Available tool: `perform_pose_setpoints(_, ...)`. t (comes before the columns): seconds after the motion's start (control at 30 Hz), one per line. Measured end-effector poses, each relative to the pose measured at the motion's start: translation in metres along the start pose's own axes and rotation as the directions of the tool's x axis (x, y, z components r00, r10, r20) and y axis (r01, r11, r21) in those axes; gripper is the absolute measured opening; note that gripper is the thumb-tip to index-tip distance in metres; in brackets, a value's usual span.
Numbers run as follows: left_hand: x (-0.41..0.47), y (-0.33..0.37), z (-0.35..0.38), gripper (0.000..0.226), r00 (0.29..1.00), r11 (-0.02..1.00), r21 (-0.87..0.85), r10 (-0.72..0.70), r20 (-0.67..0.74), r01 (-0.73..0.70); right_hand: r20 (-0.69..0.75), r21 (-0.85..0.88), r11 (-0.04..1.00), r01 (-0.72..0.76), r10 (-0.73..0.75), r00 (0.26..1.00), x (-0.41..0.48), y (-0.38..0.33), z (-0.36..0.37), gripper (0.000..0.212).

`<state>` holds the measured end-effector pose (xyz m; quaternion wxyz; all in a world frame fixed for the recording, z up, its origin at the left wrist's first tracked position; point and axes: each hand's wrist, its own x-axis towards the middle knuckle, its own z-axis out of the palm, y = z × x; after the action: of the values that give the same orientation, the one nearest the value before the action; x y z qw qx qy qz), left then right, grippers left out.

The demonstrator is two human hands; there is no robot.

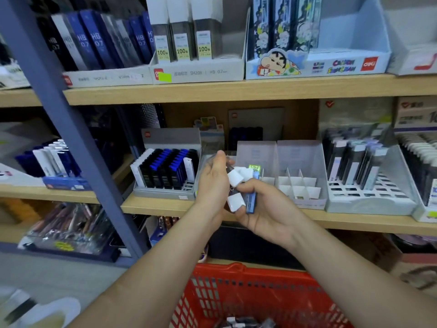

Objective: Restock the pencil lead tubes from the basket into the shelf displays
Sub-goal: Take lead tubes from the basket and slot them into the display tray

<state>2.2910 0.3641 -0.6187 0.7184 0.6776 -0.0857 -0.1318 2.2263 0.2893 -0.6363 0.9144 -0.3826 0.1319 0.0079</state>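
Note:
My right hand (pixel 267 214) holds a bunch of pencil lead tubes (pixel 241 188) with white caps and dark or blue bodies, in front of the middle shelf. My left hand (pixel 212 183) is up against the same bunch, its fingers around one white-capped tube. Just behind the hands stands a clear display box with white dividers (pixel 293 183), mostly without tubes. The red basket (pixel 248 297) is below my arms at the bottom, with a few tubes (pixel 238 324) lying in it.
A grey display of black and blue tubes (pixel 168 171) stands left of the hands. A white slotted tray of tubes (pixel 361 176) is to the right. The upper shelf holds boxes of HB 0.7 leads (pixel 196 43). A blue shelf upright (pixel 71 129) slants down the left.

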Motion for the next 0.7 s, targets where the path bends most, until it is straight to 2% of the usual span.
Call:
perform_pose_setpoints(0.07,-0.001,-0.003,0.0,0.041,0.998,0.999,-0.01,-0.037,0.041,0.037,0.041,-0.055,0.998,-0.004,0.007,0.999,0.0,-0.001,-0.003,0.024)
perform_pose_setpoints(0.17,0.0,-0.002,-0.004,0.042,0.99,0.997,-0.047,-0.061,0.124,0.067,0.028,-0.103,0.995,0.009,-0.006,1.0,-0.001,-0.003,-0.006,0.022)
perform_pose_setpoints(0.27,0.007,0.007,-0.021,0.04,0.983,0.997,-0.036,0.075,0.168,-0.07,-0.005,-0.045,0.999,-0.015,0.015,1.0,-0.002,-0.009,-0.009,0.029)
perform_pose_setpoints(0.33,0.011,0.014,-0.039,0.042,0.949,0.943,0.191,0.232,0.212,-0.273,-0.034,-0.018,1.0,-0.013,0.013,0.999,-0.003,-0.014,-0.011,0.029)
perform_pose_setpoints(0.4,0.011,0.021,-0.054,0.042,0.887,0.79,0.425,0.315,0.337,-0.442,-0.068,-0.011,1.0,0.002,-0.003,0.998,-0.004,-0.02,-0.012,0.023)
perform_pose_setpoints(0.47,0.007,0.026,-0.058,0.038,0.848,0.621,0.585,0.303,0.434,-0.521,-0.064,0.013,1.0,0.008,-0.007,0.998,-0.004,-0.023,-0.013,0.014)
perform_pose_setpoints(0.5,0.006,0.028,-0.059,0.037,0.819,0.467,0.673,0.319,0.477,-0.574,-0.05,0.028,1.0,0.008,-0.007,0.999,-0.004,-0.025,-0.013,0.012)
perform_pose_setpoints(0.53,0.005,0.028,-0.059,0.037,0.777,0.258,0.742,0.341,0.529,-0.619,-0.035,0.029,1.0,0.01,-0.009,0.999,-0.004,-0.026,-0.013,0.012)
perform_pose_setpoints(0.57,0.004,0.027,-0.058,0.038,0.732,0.069,0.765,0.358,0.58,-0.64,-0.022,0.012,1.0,0.016,-0.016,1.0,-0.004,-0.026,-0.013,0.014)
perform_pose_setpoints(0.6,0.003,0.027,-0.056,0.038,0.695,-0.064,0.76,0.36,0.622,-0.647,-0.016,-0.013,1.0,0.027,-0.027,0.999,-0.004,-0.026,-0.013,0.019)
perform_pose_setpoints(0.63,0.002,0.026,-0.054,0.04,0.684,-0.139,0.757,0.348,0.641,-0.639,-0.019,-0.039,0.998,0.041,-0.042,0.999,-0.004,-0.026,-0.012,0.025)
perform_pose_setpoints(0.7,0.003,0.023,-0.05,0.049,0.702,-0.193,0.771,0.325,0.634,-0.607,-0.04,-0.108,0.991,0.075,-0.08,0.996,-0.004,-0.027,-0.01,0.033)
